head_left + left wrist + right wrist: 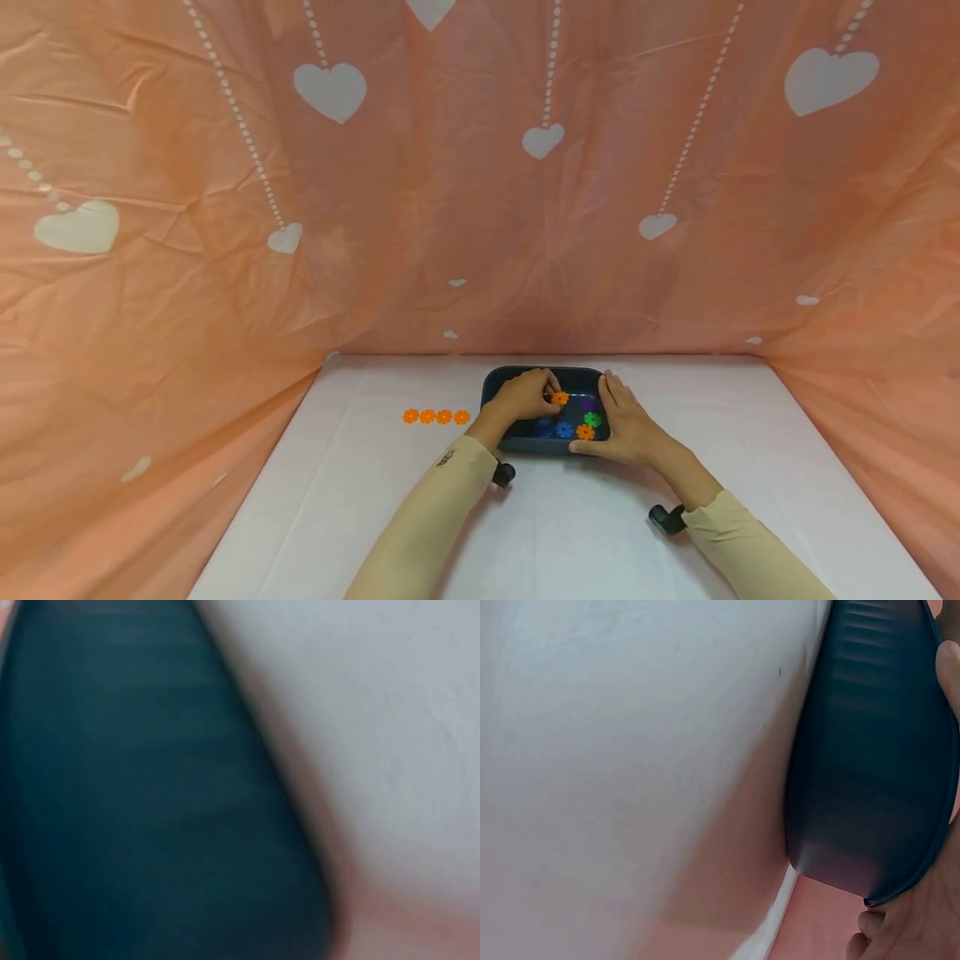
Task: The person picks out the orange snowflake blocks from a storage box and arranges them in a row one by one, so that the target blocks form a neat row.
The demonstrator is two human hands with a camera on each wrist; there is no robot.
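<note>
A dark blue tray [540, 447] stands on the white table, with several flower-shaped pieces in it. Over its inside, my left hand [521, 395] pinches an orange flower piece [560, 399] between thumb and fingers. At the right end, my right hand [633, 429] holds the tray, its thumb at the front wall and fingers along the side. In the tray lie a green flower piece [592, 419], another orange one [585, 432], a blue one [564, 429] and a dim purple one [587, 403]. The left wrist view shows just the blurred tray wall [150, 787].
Left of the tray, several orange flower pieces [445, 417] lie in a row on the white table [360, 483]. A peach curtain [480, 250] with white hearts hangs behind and at both sides. The right wrist view shows the tray's outer wall [870, 765] beside the tabletop.
</note>
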